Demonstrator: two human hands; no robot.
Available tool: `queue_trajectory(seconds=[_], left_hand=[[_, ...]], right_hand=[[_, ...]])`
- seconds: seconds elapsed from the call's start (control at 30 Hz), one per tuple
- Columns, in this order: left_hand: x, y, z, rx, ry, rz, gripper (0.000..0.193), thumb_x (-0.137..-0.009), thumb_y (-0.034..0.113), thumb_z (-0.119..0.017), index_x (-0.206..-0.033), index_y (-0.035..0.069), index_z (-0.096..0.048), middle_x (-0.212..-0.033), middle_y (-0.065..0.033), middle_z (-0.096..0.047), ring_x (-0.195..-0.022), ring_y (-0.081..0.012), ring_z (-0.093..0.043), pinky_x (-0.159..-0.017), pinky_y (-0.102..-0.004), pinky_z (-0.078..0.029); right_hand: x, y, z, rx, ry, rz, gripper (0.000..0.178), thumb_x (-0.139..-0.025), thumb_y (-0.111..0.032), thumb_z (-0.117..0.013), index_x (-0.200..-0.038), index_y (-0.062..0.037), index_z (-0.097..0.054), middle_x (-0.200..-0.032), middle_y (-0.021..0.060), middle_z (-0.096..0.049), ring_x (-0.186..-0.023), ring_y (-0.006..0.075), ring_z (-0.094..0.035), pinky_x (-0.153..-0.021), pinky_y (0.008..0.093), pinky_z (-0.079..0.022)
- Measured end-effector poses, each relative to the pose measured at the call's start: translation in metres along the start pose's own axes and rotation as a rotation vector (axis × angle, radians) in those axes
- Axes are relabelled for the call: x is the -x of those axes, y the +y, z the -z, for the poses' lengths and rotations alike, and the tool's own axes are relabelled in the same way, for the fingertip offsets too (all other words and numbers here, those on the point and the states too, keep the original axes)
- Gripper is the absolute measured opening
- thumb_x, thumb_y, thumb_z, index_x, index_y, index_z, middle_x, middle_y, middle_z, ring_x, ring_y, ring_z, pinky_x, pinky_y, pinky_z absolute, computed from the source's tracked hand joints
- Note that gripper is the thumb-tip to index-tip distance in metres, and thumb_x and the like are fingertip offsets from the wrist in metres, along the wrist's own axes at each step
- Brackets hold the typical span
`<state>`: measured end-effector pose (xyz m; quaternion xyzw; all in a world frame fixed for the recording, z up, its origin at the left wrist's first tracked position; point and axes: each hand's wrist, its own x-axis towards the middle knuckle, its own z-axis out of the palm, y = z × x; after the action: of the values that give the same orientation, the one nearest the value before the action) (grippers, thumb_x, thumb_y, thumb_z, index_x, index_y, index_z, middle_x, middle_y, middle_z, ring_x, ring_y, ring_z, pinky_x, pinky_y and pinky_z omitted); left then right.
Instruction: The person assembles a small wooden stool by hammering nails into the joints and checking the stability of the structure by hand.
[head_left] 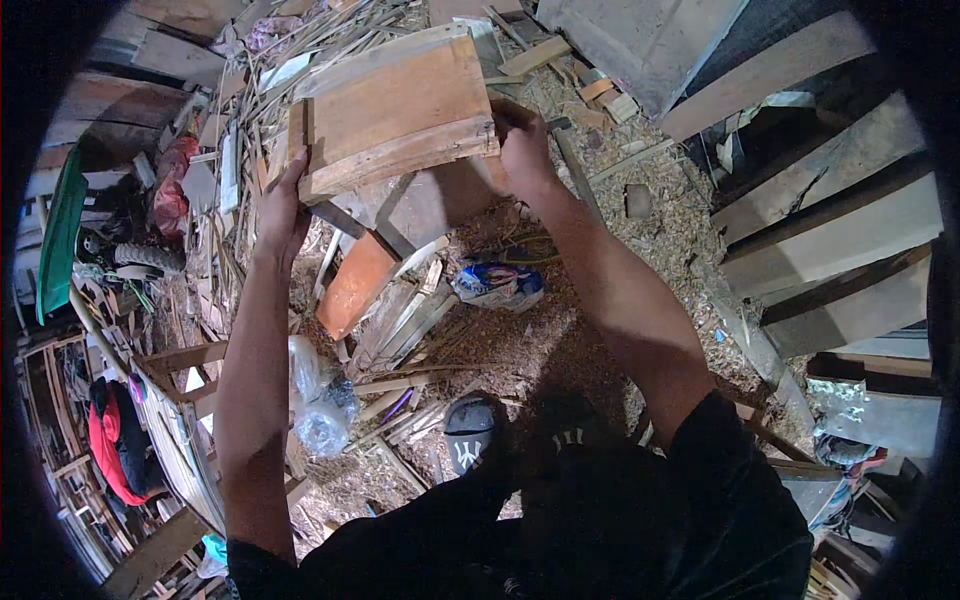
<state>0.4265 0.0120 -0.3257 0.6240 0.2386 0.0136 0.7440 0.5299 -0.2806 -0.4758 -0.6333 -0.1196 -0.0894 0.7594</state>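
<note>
- We see the left hand (284, 208) clamped on the lower left corner of a wooden box (400, 108), thumb flat against its end, the other fingers mostly hidden.
- We see the right hand (524, 155) wrapped around the box's right end, its fingertips out of sight.
- Between both hands, the box hangs above the floor, tilted; its smooth orange-brown panel sits between pale, rough strips.
- Below it we find a flat orange board (356, 287) and, nearer the feet, a crumpled blue-and-white plastic bag (500, 287).
- Left of the dark shoe (470, 430), clear, wrinkled plastic (322, 425) shines.
- Around us, curly wood shavings (640, 285) cover the floor; broad, weathered planks (825, 215) line the right.
</note>
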Motion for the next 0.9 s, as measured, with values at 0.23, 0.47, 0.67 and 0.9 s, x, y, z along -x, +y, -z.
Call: queue_trajectory(seconds=[0.23, 0.47, 0.67, 0.9], left_hand=[[0.015, -0.003, 0.004, -0.091, 0.073, -0.007, 0.051, -0.103, 0.034, -0.061, -0.137, -0.003, -0.056, -0.128, -0.0119, -0.065, -0.112, -0.0229, -0.064, -0.096, -0.0379, -0.05], [0.017, -0.005, 0.001, -0.013, 0.081, -0.052, 0.058, -0.098, 0.026, -0.071, -0.135, -0.014, -0.05, -0.124, -0.0184, -0.065, -0.11, -0.0264, -0.066, -0.098, -0.0395, -0.051], [0.012, -0.002, -0.016, 0.002, 0.122, -0.004, 0.042, -0.104, 0.027, -0.058, -0.135, -0.001, -0.057, -0.121, -0.0134, -0.067, -0.109, -0.0228, -0.066, -0.095, -0.0386, -0.051], [0.006, -0.002, -0.024, 0.039, 0.074, -0.036, 0.04, -0.105, 0.023, -0.057, -0.135, -0.004, -0.056, -0.124, -0.0139, -0.067, -0.111, -0.0232, -0.066, -0.097, -0.0368, -0.051]], right_hand=[[0.006, -0.045, -0.007, -0.438, 0.018, -0.345, 0.018, -0.088, 0.002, -0.062, -0.102, 0.0022, -0.074, -0.094, 0.0069, -0.075, -0.086, 0.0172, -0.069, -0.083, 0.0334, -0.055], [0.003, -0.04, 0.0, 0.044, -0.078, 0.201, 0.023, -0.086, 0.008, -0.058, -0.103, 0.002, -0.073, -0.096, 0.0071, -0.074, -0.085, 0.0158, -0.069, -0.078, 0.0314, -0.056], [-0.006, -0.042, 0.001, -0.456, 0.036, -0.324, 0.037, -0.082, 0.013, -0.044, -0.105, 0.0051, -0.072, -0.098, 0.0097, -0.074, -0.089, 0.018, -0.069, -0.083, 0.0316, -0.056], [-0.016, -0.028, 0.01, -0.303, 0.053, -0.253, 0.042, -0.084, 0.009, -0.04, -0.109, 0.0056, -0.072, -0.101, 0.0129, -0.074, -0.091, 0.0201, -0.07, -0.087, 0.0339, -0.057]])
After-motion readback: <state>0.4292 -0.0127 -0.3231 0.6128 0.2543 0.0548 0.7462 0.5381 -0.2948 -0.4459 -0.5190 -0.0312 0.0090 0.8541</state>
